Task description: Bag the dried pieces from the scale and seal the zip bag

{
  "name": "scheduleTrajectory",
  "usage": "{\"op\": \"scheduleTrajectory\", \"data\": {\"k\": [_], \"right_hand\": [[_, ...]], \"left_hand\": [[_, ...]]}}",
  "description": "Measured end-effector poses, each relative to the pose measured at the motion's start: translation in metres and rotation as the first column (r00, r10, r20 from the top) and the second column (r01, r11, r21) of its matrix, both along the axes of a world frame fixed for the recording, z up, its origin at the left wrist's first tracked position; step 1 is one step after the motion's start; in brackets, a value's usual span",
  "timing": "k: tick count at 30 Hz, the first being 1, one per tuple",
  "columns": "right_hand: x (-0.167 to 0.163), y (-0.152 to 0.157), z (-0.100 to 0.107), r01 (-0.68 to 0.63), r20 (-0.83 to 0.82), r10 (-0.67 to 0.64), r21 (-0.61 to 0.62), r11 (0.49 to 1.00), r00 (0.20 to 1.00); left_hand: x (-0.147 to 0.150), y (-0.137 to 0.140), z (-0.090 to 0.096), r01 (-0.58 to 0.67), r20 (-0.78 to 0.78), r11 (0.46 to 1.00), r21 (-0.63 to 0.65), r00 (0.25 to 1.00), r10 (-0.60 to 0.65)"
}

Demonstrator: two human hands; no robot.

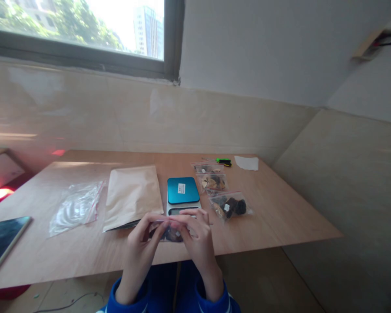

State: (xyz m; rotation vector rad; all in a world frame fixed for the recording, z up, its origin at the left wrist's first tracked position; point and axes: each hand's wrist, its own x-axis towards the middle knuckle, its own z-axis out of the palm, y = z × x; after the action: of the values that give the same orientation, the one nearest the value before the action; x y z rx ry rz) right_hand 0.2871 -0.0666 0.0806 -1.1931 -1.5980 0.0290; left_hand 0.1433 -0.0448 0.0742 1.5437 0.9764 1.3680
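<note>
Small clear zip bag [172, 234] with dark pieces inside, pinched along its top edge between left hand [142, 237] and right hand [195, 230], both closed on it, held just above the near edge of the desk [280, 217]. Right behind the hands, a small scale [183, 193] with a teal platform and a white sticker. Left of the scale, a flat kraft paper pouch [132, 195]; further left, a loose stack of empty clear zip bags [75, 206]; at the far left edge, a dark tablet [3, 239]. Right of the scale, a row of three filled zip bags [220, 187] running away toward the wall, then a green marker [223, 161] and a white scrap of paper [246, 163]. Plain light plywood surface, pale panelled walls on two sides meeting in a corner, window [84, 26] above left with trees and a tower block outside. Blue sleeves [211, 302] at the bottom edge.
</note>
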Motion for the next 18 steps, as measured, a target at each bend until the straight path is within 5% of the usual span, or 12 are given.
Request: {"op": "scheduleTrajectory", "data": {"k": [5, 18], "right_hand": [[0.0014, -0.0035, 0.0024, -0.036, -0.062, 0.030, -0.109, 0.993, 0.998], [-0.0079, -0.0023, -0.0004, 0.029, -0.100, -0.035, -0.058, 0.998, 0.994]], "left_hand": [[-0.0023, 0.0023, 0.0041, -0.056, -0.004, 0.998, -0.006, 0.998, 0.056], [-0.0048, -0.0022, 0.0043, -0.025, 0.001, 0.999, 0.020, 1.000, 0.025]]}}
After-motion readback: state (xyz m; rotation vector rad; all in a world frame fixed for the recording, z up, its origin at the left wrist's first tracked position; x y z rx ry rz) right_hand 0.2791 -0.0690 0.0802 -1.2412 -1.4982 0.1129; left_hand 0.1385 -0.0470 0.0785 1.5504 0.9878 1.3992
